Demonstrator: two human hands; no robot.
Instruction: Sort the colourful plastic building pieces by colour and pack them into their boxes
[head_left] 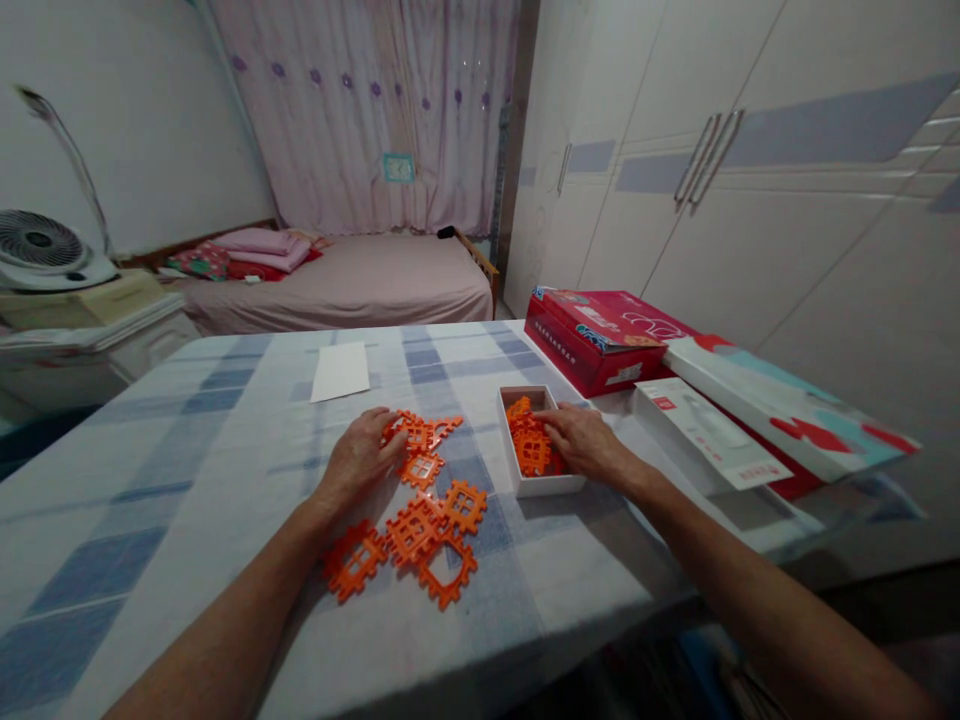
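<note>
My left hand (365, 450) rests over a small group of orange interlocking building pieces (421, 468), its fingers curled and closed on one at the far end of the pile. More notched orange pieces, some square with window-like openings, lie nearer me, overlapping. To the right stands a small white open box (546, 486) holding several orange pieces (533, 452). My right hand (581, 438) reaches over the box's right wall, its fingers bent onto a piece inside. The tips of those fingers are partly hidden among the pieces.
A white card (341, 371) lies on the checked tablecloth (247, 480). At the right are a red box (596, 345), a white lid-like box (712, 435) and a long printed package (787, 395). A bed (375, 280) and a fan (45, 250) stand beyond the table.
</note>
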